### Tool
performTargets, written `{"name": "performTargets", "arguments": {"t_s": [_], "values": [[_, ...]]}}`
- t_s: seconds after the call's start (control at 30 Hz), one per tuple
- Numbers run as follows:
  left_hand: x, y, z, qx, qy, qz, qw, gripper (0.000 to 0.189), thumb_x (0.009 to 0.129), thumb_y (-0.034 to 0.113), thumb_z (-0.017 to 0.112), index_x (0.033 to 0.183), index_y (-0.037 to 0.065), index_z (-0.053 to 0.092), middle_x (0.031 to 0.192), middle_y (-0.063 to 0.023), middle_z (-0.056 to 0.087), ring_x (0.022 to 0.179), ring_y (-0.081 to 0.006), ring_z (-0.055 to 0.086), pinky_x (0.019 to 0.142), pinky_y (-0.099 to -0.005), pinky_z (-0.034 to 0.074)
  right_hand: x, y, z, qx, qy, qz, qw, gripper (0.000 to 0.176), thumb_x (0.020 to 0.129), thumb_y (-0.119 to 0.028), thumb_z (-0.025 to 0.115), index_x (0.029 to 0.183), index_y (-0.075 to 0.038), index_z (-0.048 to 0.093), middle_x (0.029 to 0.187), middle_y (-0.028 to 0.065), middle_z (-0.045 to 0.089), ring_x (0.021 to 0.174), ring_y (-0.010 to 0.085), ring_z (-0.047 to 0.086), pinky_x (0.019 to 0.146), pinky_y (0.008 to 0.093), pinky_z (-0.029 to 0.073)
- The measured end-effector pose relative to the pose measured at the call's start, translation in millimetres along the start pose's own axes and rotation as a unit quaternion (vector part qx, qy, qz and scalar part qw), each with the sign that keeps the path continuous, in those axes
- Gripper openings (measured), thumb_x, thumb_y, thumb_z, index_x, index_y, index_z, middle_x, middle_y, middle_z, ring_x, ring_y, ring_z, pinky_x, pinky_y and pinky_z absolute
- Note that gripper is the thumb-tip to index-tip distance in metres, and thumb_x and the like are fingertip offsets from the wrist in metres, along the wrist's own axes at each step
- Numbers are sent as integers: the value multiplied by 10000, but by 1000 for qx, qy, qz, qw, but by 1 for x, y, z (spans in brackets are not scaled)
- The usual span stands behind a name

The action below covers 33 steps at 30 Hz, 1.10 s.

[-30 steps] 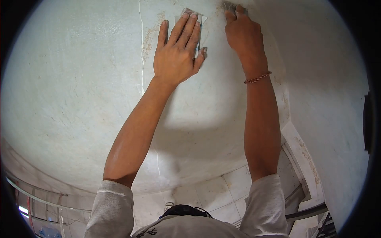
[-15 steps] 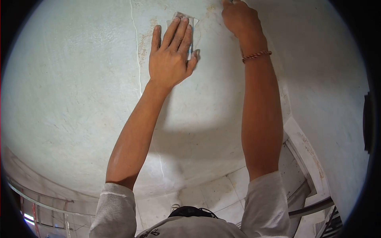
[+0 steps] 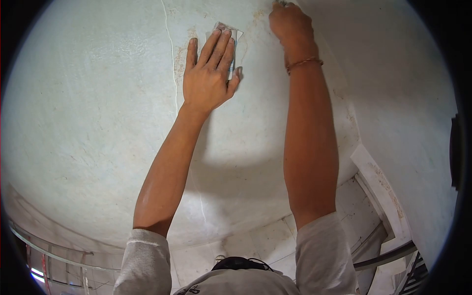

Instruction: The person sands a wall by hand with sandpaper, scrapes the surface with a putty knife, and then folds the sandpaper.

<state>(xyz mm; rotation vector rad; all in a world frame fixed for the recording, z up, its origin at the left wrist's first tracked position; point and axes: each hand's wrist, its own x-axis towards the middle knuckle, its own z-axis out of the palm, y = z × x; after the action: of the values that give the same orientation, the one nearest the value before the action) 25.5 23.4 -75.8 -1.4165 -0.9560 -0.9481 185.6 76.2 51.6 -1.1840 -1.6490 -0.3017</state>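
Observation:
My left hand [image 3: 206,81] lies with outstretched fingers against a pale green-white wall [image 3: 123,98]. Under its middle fingers it presses a folded piece of sandpaper [image 3: 239,35], its white back with a little blue print showing along the right side. Most of the sheet is hidden by the fingers. Up at the top edge my right hand [image 3: 291,24] is closed in a fist against the wall. A small dark bit of something shows at its fingers, too cut off to name. A reddish braided bracelet circles the right wrist.
A thin white crack line [image 3: 172,59] runs down the wall beside my left hand, with brown flaked patches [image 3: 258,17] near the top. Another wall [image 3: 403,98] meets it at the right. Pale floor tiles [image 3: 265,241] and a metal railing [image 3: 64,258] lie below.
My right hand has shifted left and slightly down in the view. My left hand and the sandpaper appear a little lower, as do the wall marks, so the view has tilted slightly.

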Motion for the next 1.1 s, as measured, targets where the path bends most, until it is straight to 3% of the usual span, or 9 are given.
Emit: {"name": "performTargets", "arguments": {"t_s": [0.1, 0.43, 0.5, 0.67, 0.73, 0.83, 0.97, 1.03, 1.1], "values": [[0, 1, -2, -5, 5, -2, 1000, 503, 812, 289, 594, 1245, 32, 579, 1396, -46, 488, 1330, -205, 398, 1101, -527, 261, -4, 13, 0, 148, -80, 109, 980, 533, 952, -439, 357, 1260, -54, 560, 1233, 229, 576, 1122, 371, 567, 990, 414, 425], [-1, 2, 0, 12, 7, -20, 1000, 493, 807, 287, 595, 1241, 52, 587, 1389, -37, 496, 1321, -198, 407, 1093, -529, 271, -29, 13, 13, 46, 151, -37, 987, 401, 948, -298, 484, 1038, 69, 619, 961, 286, 633, 851, 447, 635, 851, 458, 516], [1, 2, 1, 16, 0, -18, 1000, 494, 808, 290, 593, 1241, 52, 586, 1389, -36, 496, 1321, -200, 407, 1092, -529, 273, -13, 14, -7, 132, -38, 87, 987, 499, 919, -446, 451, 1023, -17, 684, 975, 226, 671, 1009, 326, 638, 910, 389, 479], [-3, 4, 0, 5, 16, -16, 1000, 501, 807, 295, 595, 1244, 51, 583, 1387, -35, 497, 1323, -199, 404, 1093, -532, 267, -31, -12, -28, 114, 6, 85, 990, 352, 950, -187, 437, 1064, 95, 614, 1122, 307, 594, 1062, 417, 586, 936, 413, 475], [3, 1, 2, 5, 20, -12, 1000, 502, 806, 295, 596, 1243, 50, 585, 1385, -35, 499, 1324, -198, 404, 1095, -533, 264, -25, -6, -15, 76, 91, 78, 990, 289, 915, -140, 491, 969, 95, 650, 957, 273, 648, 949, 401, 630, 880, 424, 500], [-3, 5, 0, 5, 7, -19, 1000, 498, 807, 296, 597, 1238, 48, 592, 1383, -38, 501, 1325, -198, 403, 1098, -535, 256, -7, 17, 5, 34, 41, 48, 997, 547, 929, -460, 430, 1015, 23, 670, 1029, 241, 660, 1003, 365, 634, 919, 412, 474], [0, 2, 1, 4, 16, -17, 1000, 494, 810, 298, 593, 1235, 44, 595, 1383, -41, 502, 1327, -199, 399, 1100, -536, 251, -2, 18, 19, 47, 114, 36, 992, 561, 933, -458, 422, 1031, 41, 657, 1068, 246, 648, 1034, 380, 617, 948, 424, 456], [-2, 3, 1, 4, 7, -14, 1000, 495, 811, 298, 591, 1236, 44, 594, 1383, -41, 501, 1328, -199, 398, 1101, -536, 250, 8, 13, 3, 65, -24, 103, 992, 554, 931, -450, 429, 1092, 37, 637, 1149, 260, 610, 1111, 383, 574, 997, 423, 421], [-1, 2, 1, 0, 12, -17, 1000, 496, 811, 297, 589, 1238, 44, 592, 1386, -40, 498, 1330, -200, 395, 1101, -538, 250, 0, 20, 16, 43, 22, 57, 997, 544, 932, -442, 435, 1099, 35, 636, 1156, 260, 606, 1116, 385, 569, 992, 421, 427]]}}
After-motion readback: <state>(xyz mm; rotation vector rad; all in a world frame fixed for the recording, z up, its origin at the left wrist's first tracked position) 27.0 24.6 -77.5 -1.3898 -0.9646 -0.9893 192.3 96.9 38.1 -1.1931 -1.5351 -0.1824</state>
